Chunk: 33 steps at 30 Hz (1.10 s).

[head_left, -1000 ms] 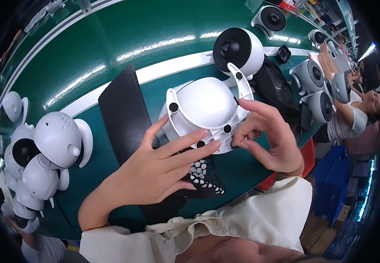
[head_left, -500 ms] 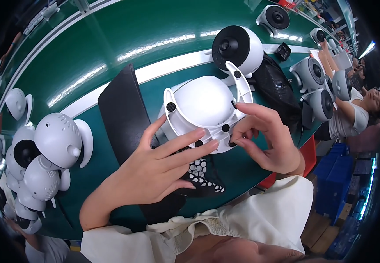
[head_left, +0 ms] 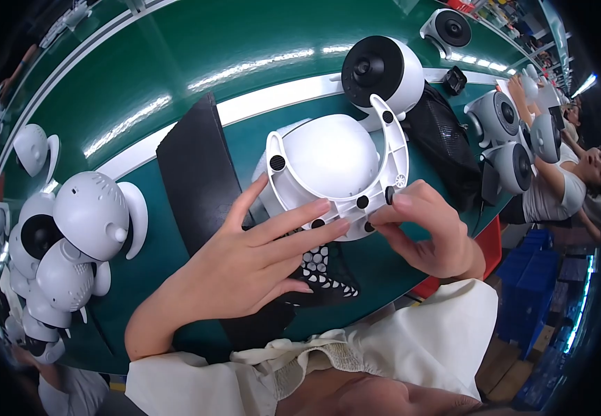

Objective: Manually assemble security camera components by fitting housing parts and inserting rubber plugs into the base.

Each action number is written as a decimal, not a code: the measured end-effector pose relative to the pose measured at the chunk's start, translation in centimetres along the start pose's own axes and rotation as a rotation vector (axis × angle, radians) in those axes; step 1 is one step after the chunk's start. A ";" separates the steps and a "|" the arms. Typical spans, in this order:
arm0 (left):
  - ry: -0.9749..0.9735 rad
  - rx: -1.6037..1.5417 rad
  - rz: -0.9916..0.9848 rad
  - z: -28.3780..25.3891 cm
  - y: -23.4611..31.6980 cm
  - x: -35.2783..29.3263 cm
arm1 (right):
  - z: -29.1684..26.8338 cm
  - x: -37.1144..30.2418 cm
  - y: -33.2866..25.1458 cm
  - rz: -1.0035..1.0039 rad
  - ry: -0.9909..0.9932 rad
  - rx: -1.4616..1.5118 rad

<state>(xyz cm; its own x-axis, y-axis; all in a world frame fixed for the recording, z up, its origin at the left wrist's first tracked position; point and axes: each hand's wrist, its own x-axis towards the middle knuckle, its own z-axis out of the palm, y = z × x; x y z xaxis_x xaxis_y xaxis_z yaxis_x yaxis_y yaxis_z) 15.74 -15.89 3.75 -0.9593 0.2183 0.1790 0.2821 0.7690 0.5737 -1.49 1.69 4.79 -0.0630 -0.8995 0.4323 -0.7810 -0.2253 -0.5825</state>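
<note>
A white rounded shell with a curved, two-armed stand [head_left: 338, 156] lies upside down in front of me, the stand's ribbed underside facing up. Black round pads [head_left: 277, 163] sit in several of its recesses; a spoked recess on the right arm is bare. My left hand [head_left: 238, 267] is open, its spread fingers resting on the stand's left and near rim. At the near right rim, my right hand [head_left: 431, 232] is closed, with a small black round pad [head_left: 389, 195] at its index fingertip against the stand. Part of that pad is hidden by the finger.
White-and-black rounded devices [head_left: 377, 73] stand behind and to the right; several white shells [head_left: 92, 215] crowd the left. A black mat [head_left: 200, 173] and a black mesh bag [head_left: 446, 135] flank the work. A person [head_left: 564, 173] sits at the far right, near blue bins [head_left: 526, 284].
My right hand has moved slightly right and nearer to me with the black pad, uncovering the spoked recess. The white shell sits slightly farther right in view. My left hand stays on the rim.
</note>
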 end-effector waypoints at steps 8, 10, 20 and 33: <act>-0.005 0.002 0.000 0.0 -0.1 0.1 | -0.5 0.0 0.7 -0.101 -0.062 -0.057; 0.007 -0.006 -0.006 0.1 0.0 0.1 | -0.5 -0.1 1.1 -0.102 -0.059 -0.018; 0.012 -0.012 0.003 0.2 -0.2 0.2 | 0.8 -1.5 3.0 -0.233 0.264 -0.002; 0.022 -0.025 0.013 0.2 -0.1 0.2 | 2.6 -1.4 4.8 -0.808 0.310 -0.418</act>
<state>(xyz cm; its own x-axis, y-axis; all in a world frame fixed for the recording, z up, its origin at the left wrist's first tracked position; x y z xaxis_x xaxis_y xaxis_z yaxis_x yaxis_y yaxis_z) 15.53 -15.76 3.55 -0.9552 0.2145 0.2041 0.2949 0.7507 0.5912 -3.53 0.88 -0.34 0.4765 -0.3789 0.7933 -0.8152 -0.5283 0.2374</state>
